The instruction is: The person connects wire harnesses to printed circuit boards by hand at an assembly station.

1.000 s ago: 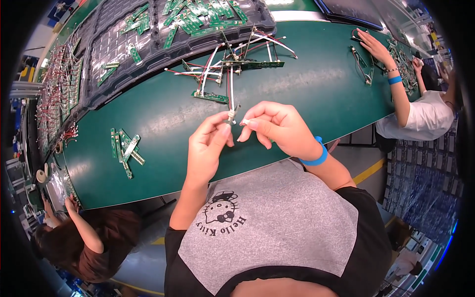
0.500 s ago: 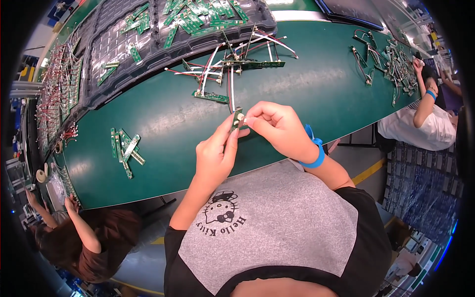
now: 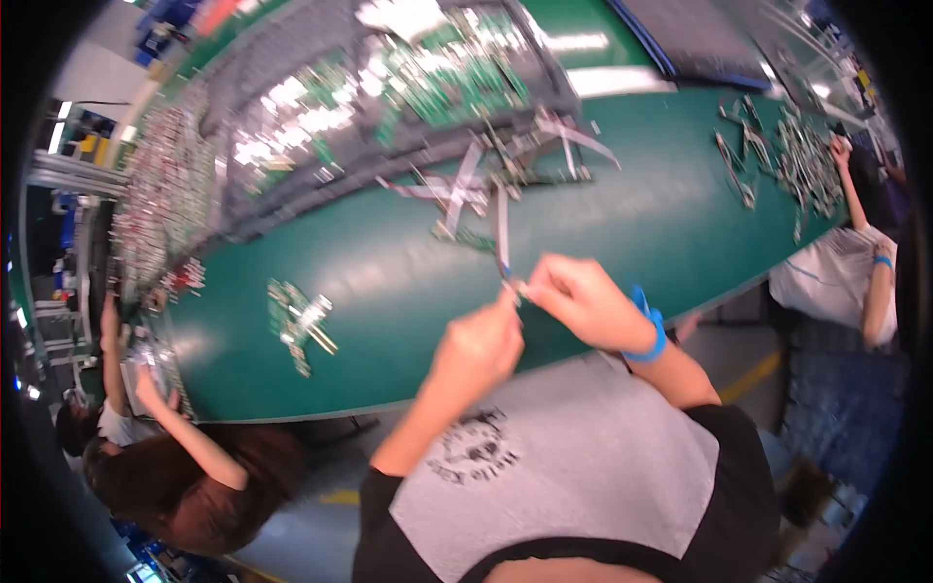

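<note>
Small connector piece [image 3: 522, 289]: pinched between the fingertips of both hands, above the green worktable [image 3: 408, 389], near its front edge. Blurred; likely a plug meeting a narrow circuit board, but edges and contacts can't be made out.

Left hand [image 3: 481, 342]: closed, back of hand upward, thumb and finger tips drawn together at the piece; curled fingers hide most of the grip.

Right hand [image 3: 590, 303]: thumb and forefinger nearly meeting on a pale bit of the same piece, other fingers folded in. Blue wristband [image 3: 649, 330] on that wrist.

Flat wire lead [image 3: 502, 228]: pale with a dark stripe, running from the wired circuit boards [image 3: 466, 194] down to the fingertips.

Handling, as judged: very light, little to feel in the fingers. Lead soft and bendy; boards stiff, thin, probably slick-faced. Solder joints and wire roots look the fragile points. Best hold: board by its long edges, plug by its housing, never by the wires. A tug on the lead would likely drag the tangled cluster.

Loose circuit boards [image 3: 309, 321] lie off to the left; dark plastic tray [image 3: 282, 202] beyond.
</note>
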The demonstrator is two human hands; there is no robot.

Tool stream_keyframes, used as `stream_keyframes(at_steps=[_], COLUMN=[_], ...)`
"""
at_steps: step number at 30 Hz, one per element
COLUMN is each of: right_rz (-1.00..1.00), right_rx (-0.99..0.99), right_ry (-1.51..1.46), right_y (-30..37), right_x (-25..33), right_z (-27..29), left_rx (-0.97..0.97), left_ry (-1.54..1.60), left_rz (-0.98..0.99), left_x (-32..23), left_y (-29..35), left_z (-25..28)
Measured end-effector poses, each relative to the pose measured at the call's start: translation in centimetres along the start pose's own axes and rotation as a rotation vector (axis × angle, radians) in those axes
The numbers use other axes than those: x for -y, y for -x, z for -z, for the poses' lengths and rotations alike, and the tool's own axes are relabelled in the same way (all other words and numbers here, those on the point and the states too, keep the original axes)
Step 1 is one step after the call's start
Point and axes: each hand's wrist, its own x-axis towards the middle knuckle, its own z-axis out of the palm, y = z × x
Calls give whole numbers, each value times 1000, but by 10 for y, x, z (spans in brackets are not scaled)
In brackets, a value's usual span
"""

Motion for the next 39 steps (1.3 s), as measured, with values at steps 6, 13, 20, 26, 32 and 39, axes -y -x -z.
stream_keyframes(at_steps=[6, 13, 20, 26, 32, 39], right_rz=[-193, -153, -159, -196, -190, -161], right_rx=[96, 81, 71, 112, 114, 113], right_ry=[-316, -231, -210, -277, -367, -268], right_y=[6, 7, -4, -4, -5, 2], right_x=[-7, -12, -9, -13, -7, -12], right_z=[0, -1, -7, -6, -6, -3], left_rx=[62, 149, 82, 85, -11, 86], left_ry=[263, 61, 47, 107, 186, 396], left_rz=[69, 70, 57, 122, 146, 219], left_x=[5, 7, 14, 11, 12, 10], left_y=[4, -5, -12, -10, -9, -8], left_z=[-11, 0, 10, 8, -1, 5])
